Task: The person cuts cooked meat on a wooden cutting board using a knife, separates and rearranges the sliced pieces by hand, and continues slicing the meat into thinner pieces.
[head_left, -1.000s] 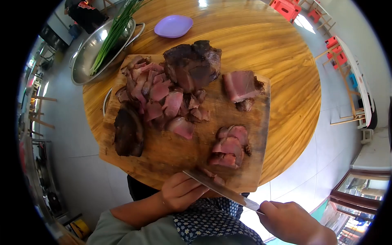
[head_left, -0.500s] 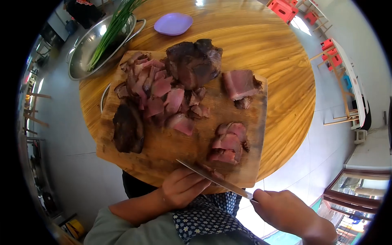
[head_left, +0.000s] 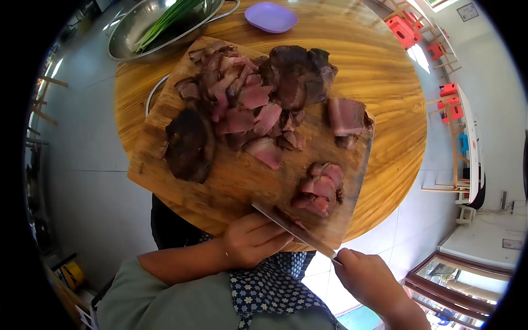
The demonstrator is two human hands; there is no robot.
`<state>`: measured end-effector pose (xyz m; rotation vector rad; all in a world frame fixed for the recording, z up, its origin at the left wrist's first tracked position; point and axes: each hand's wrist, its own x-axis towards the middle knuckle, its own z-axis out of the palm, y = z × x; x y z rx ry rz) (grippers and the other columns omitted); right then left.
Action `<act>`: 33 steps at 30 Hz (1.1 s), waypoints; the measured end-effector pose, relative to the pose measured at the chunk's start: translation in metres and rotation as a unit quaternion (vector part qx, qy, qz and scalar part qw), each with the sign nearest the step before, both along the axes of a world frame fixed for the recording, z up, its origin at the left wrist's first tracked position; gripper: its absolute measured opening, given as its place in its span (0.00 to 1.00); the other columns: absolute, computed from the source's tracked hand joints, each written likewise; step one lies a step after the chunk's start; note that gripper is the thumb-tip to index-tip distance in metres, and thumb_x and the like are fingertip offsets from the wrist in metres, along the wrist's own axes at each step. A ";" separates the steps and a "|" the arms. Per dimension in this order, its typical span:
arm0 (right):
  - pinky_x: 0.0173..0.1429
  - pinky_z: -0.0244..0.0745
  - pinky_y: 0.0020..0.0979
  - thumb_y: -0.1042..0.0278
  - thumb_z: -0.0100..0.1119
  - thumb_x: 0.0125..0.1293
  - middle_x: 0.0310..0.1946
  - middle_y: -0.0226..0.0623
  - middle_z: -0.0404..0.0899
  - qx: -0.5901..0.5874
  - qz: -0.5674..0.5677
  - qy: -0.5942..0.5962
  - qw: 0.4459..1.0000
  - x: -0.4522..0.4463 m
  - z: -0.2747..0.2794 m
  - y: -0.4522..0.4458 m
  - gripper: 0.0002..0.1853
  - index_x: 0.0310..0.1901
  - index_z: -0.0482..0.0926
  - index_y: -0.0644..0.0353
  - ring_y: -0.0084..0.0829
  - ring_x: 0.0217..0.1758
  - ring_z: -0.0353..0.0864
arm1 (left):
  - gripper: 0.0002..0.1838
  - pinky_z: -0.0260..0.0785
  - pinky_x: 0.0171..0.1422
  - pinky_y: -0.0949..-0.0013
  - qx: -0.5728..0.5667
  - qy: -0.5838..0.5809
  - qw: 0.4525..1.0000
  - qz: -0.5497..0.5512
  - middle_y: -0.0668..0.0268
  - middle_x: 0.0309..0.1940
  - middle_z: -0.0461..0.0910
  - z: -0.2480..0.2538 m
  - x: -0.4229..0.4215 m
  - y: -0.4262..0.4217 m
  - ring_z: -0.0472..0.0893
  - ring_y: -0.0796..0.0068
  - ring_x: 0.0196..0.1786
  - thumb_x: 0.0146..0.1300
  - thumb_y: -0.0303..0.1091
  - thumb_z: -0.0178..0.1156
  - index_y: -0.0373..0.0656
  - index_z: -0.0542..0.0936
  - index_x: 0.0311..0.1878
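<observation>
My right hand is wrapped round the handle of a kitchen knife. The blade slants up and left across the near edge of a wooden cutting board. My left hand is closed, its curled fingertips against the blade's near side on a piece of cured meat, mostly hidden by hand and blade. Just beyond lies a small stack of meat slices. Farther up the board are a heap of slices, a large dark chunk, another dark chunk and a cut block.
The board rests on a round wooden table. A metal basin with green stalks stands at the far left, beside a purple dish. Red stools and a white-topped table are off to the right.
The view has shifted, so the board and table sit higher and farther right in the picture. Both hands keep nearly the same places at the board's near edge, knife still in the right.
</observation>
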<state>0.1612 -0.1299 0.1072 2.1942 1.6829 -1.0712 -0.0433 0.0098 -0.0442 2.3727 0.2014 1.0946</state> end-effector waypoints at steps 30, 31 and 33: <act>0.43 0.78 0.45 0.64 0.58 0.78 0.35 0.62 0.83 0.331 -0.378 0.162 0.849 -0.012 -0.074 -0.042 0.11 0.50 0.78 0.66 0.63 0.42 0.84 | 0.12 0.75 0.53 0.57 0.015 -0.015 0.999 0.027 0.58 0.44 0.82 0.050 -0.001 0.013 0.81 0.52 0.47 0.57 0.17 0.68 0.40 0.82 0.43; 0.43 0.78 0.45 0.64 0.58 0.78 0.35 0.62 0.83 0.335 -0.376 0.163 0.849 -0.013 -0.075 -0.042 0.11 0.50 0.78 0.66 0.63 0.42 0.84 | 0.12 0.75 0.53 0.58 0.003 -0.029 0.999 0.037 0.57 0.45 0.82 0.051 -0.002 0.014 0.81 0.52 0.48 0.58 0.19 0.69 0.40 0.82 0.45; 0.43 0.78 0.46 0.65 0.58 0.78 0.36 0.62 0.83 0.334 -0.386 0.165 0.844 -0.014 -0.075 -0.042 0.11 0.51 0.78 0.65 0.64 0.43 0.84 | 0.12 0.76 0.54 0.59 -0.058 -0.030 0.997 0.047 0.57 0.45 0.82 0.053 0.001 0.011 0.82 0.54 0.48 0.61 0.20 0.68 0.39 0.80 0.46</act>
